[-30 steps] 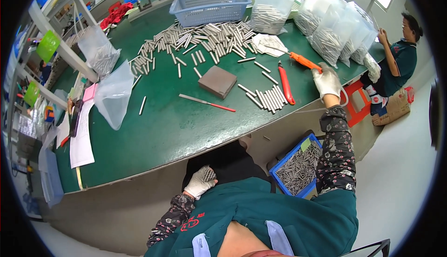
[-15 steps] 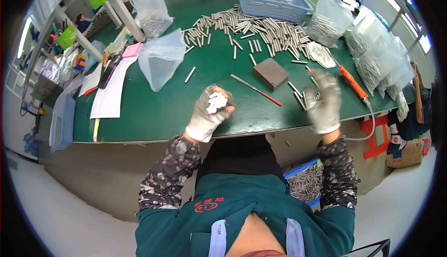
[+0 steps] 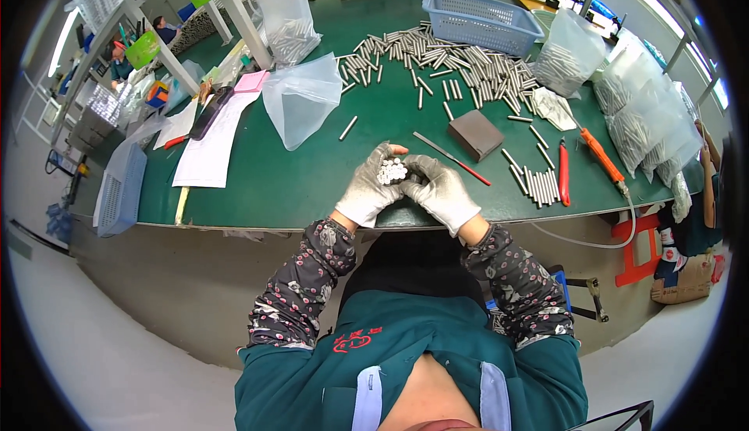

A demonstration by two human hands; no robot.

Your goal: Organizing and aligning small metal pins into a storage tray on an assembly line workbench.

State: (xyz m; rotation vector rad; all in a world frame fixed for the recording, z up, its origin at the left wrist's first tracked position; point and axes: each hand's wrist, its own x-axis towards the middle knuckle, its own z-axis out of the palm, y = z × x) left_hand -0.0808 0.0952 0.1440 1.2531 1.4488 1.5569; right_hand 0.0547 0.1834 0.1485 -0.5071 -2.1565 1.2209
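In my gloved left hand (image 3: 369, 191) I hold a bundle of short metal pins (image 3: 392, 170), their round ends showing. My gloved right hand (image 3: 441, 194) meets it from the right, fingers curled and pressed against the bundle; its fingertips are partly hidden. Just beyond my hands lies a thin file with a red handle (image 3: 465, 167), beside a brown block (image 3: 475, 135). To the right, a row of loose pins (image 3: 541, 187) lies side by side near the table edge, next to a red-handled tool (image 3: 563, 173).
A large heap of pins (image 3: 468, 60) spreads before a blue plastic basket (image 3: 482, 24). Clear bags of pins (image 3: 566, 55) stand at the right, near an orange corded tool (image 3: 602, 154). An empty-looking clear bag (image 3: 300, 103) and paper sheets (image 3: 209, 150) lie left.
My right hand has moved left from the loose pins to the bundle in my left hand. The pin row and red-handled tool are now uncovered. The view has shifted slightly.
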